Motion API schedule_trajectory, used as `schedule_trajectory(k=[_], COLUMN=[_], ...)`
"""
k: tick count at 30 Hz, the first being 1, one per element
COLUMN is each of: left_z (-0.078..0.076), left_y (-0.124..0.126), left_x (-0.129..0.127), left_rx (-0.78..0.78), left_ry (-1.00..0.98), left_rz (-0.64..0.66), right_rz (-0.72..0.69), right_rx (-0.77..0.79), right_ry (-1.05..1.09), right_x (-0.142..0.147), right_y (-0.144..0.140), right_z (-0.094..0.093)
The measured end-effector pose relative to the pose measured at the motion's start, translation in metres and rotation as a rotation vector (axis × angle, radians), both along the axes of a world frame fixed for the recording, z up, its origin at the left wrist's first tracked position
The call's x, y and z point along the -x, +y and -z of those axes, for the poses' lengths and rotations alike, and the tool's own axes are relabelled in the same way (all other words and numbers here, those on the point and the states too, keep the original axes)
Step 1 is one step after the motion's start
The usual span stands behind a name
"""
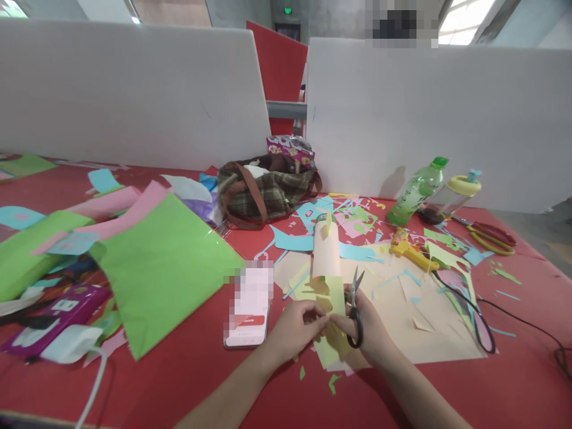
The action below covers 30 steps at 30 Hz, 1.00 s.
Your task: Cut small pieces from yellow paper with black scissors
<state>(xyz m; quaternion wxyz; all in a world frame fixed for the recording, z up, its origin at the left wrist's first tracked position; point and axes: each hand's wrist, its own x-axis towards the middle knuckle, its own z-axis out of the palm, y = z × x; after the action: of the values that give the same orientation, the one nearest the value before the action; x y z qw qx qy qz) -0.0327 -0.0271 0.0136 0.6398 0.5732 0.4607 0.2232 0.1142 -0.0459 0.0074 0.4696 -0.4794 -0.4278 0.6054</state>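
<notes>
My left hand [292, 326] pinches the edge of a yellow-green paper piece [329, 304] low in the middle of the view. My right hand [369, 333] touches the same paper while gripping black-handled scissors [354, 304], blades pointing up and slightly apart. A peach paper-wrapped tube [325, 250] stands just behind the paper, with a small yellow leaf shape at its top. A phone [248, 310] lies flat to the left of my left hand.
Large green sheets [165, 262] and pink paper cover the left. A plaid bag [263, 190] sits at the back. A yellow glue gun [409, 250] with black cable, a green bottle [417, 190], a lidded cup [456, 193] and red-yellow scissors [491, 235] lie to the right. Paper scraps litter the red table [513, 369].
</notes>
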Motion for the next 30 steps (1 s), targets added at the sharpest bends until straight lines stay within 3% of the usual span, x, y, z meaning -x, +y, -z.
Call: schedule_trajectory(k=[6,10,17,22,30], left_z=[-0.001,-0.005,-0.03,-0.047,-0.055], left_y=[0.0,0.005,0.029,0.047,0.056], left_x=[0.001,0.002,0.004,-0.005,-0.022], left_rx=[-0.064,-0.13,-0.218,-0.268,-0.295], left_ry=[0.006,-0.033,-0.153,-0.207,-0.208], left_rz=[-0.027,-0.159,-0.322,-0.313,-0.223], right_rz=[-0.019,0.005,-0.089,-0.129,-0.004], right_rx=[0.007,-0.06,-0.113,-0.077,-0.201], right_ry=[0.027,0.01,0.069,0.007,-0.038], right_x=[0.001,-0.002,-0.006,0.005,0.015], right_y=[-0.001,-0.001,-0.002,-0.001,0.017], right_z=[-0.004,-0.006,-0.002,-0.012,-0.012])
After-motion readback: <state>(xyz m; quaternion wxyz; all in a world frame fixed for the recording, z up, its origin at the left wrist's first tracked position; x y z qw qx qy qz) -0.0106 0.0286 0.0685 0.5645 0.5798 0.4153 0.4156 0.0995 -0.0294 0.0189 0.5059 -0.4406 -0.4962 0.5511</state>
